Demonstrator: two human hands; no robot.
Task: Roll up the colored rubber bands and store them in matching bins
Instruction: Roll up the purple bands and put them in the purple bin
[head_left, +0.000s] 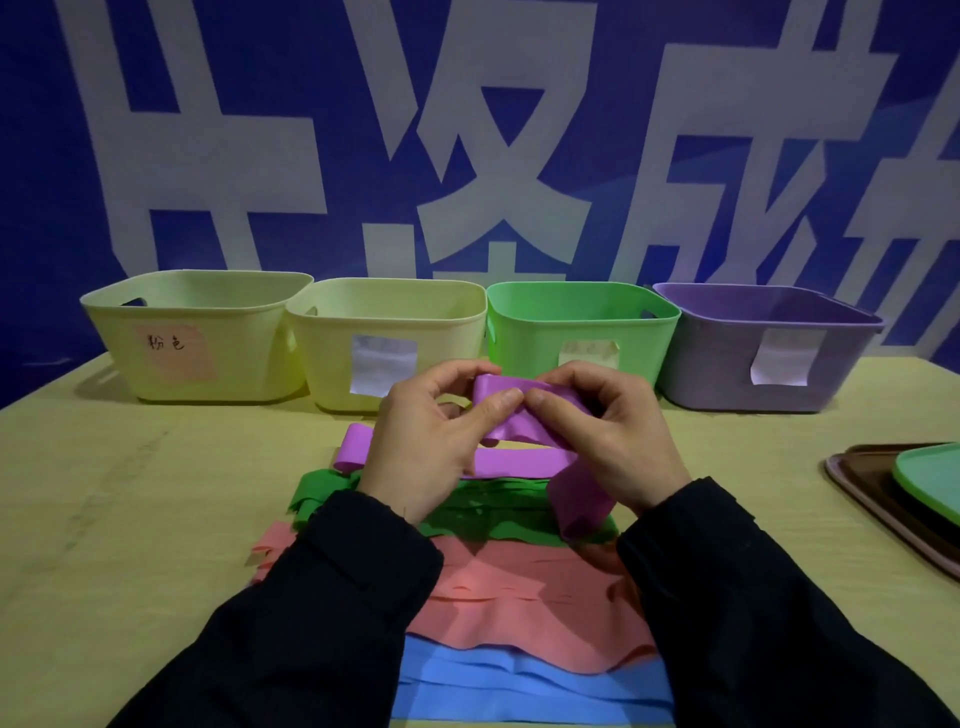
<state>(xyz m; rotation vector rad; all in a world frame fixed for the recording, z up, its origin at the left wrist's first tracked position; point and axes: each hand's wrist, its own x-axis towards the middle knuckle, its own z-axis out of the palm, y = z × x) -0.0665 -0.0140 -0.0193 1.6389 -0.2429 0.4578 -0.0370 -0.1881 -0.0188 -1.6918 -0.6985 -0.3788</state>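
Nearest the person, flat rubber bands lie stacked in colour groups on the pale wooden worktop (156, 519): the blue flat rubber bands (530, 686) closest, then the salmon-pink flat rubber bands (530, 587), then the green flat rubber bands (483, 506).

Above the green group, the left hand (431, 447) and the right hand (608, 441) are together, thumbs almost meeting, both pinching the purple flat rubber band (519, 410). Its upper part is folded over between the fingertips and lifted clear of the worktop; the free length runs under the hands, one end lying to the left and a loop hanging down at the right over the green bands.

The step in hand appears to be starting the roll. To do it well:
- Keep the first fold tight and the band edges aligned, so the coil does not telescope sideways.
- Turn the coil with both thumbs evenly; feed the free length in flat, without a twist.
- Hold light tension on the trailing part; a soft band is likely to spring open if released.
- Keep the hanging loop from dragging the green bands out of their stack.

Beyond the hands, four plastic bins stand in a row at the far edge: the pale yellow bin with a pink handwritten label (192, 338), the pale yellow bin with a white label (384, 343), the green bin (582, 327) and the purple bin (769, 348). The finished roll belongs in the purple bin, far right.
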